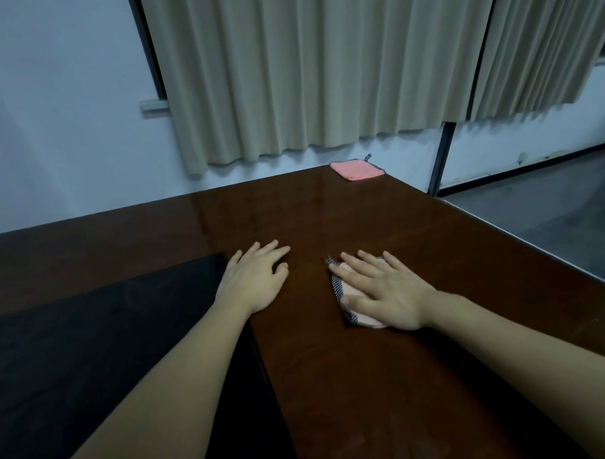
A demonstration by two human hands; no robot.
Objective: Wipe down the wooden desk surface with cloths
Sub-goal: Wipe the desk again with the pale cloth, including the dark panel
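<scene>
The dark glossy wooden desk (345,210) fills the lower half of the view. My right hand (382,290) lies flat with straight spread fingers on a small folded cloth (343,298), pink with a grey checked edge, pressing it onto the desk. Most of that cloth is hidden under the palm. My left hand (253,277) rests on the bare wood to its left, fingers lightly bent, holding nothing. A second pink cloth (356,169) lies folded at the desk's far right corner, out of reach of both hands.
A black panel (102,325) covers the desk's left part, next to my left arm. The desk's right edge (521,237) runs diagonally, with grey floor (547,200) beyond. Beige curtains (323,74) and a pale wall stand behind the far edge.
</scene>
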